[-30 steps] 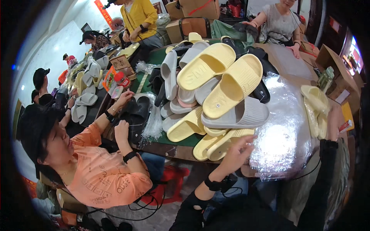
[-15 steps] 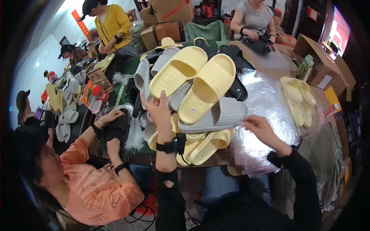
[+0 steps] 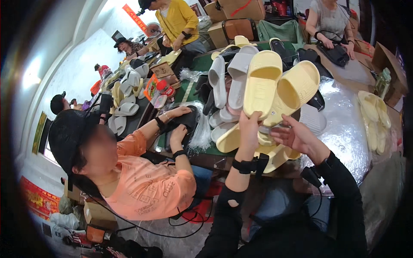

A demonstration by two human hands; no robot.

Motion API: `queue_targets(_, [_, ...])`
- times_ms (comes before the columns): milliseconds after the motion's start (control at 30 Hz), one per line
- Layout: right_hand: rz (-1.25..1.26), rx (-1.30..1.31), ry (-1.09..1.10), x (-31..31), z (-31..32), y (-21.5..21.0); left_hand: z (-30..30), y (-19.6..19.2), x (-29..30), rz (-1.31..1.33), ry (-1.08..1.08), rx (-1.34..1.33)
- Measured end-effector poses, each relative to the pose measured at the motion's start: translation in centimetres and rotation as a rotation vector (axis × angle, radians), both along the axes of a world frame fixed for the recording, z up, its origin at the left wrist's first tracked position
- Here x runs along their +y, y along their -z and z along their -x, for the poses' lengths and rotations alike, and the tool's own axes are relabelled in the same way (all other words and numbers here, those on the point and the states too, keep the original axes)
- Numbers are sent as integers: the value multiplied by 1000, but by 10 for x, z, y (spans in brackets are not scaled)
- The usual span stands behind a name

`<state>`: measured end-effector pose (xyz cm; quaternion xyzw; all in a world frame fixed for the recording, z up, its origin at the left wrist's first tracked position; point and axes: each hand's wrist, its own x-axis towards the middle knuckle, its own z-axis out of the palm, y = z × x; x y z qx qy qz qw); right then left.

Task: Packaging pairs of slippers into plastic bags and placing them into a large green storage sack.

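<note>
At the near edge of the slipper-heaped table (image 3: pixel 344 133), the left hand (image 3: pixel 249 129) now grips the heel of a pale yellow slide (image 3: pixel 261 81), lifted upright above the pile; half a second ago it only reached toward the heap. The right hand (image 3: pixel 294 136) has come off the clear plastic bag (image 3: pixel 348 124) and hangs open, holding nothing, just under the second yellow slide (image 3: pixel 297 90).

Brown cardboard boxes (image 3: pixel 234 17) far table end; red banner (image 3: pixel 134 18) on wall.
</note>
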<state>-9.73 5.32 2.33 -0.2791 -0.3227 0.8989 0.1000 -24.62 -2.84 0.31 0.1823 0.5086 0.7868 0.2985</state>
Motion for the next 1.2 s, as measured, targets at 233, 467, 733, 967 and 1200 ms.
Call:
queue_targets(233, [21, -47, 63, 14, 18, 13, -4, 5, 3, 147, -58, 191])
queue_targets(467, [-234, 164, 55, 9, -9, -8, -53, -35, -18, -150, -27, 52])
queue_targets(733, [-674, 186, 630, 11, -108, -25, -134, -31, -30, -96, 180, -102])
queue_targets(967, [-1031, -136, 921, 35, -236, 16, -212, 27, 4, 141, 884, -287])
queue_targets(1200, [-1166, -458, 814, 59, -301, 58, -218, 63, 27, 227, 954, -154])
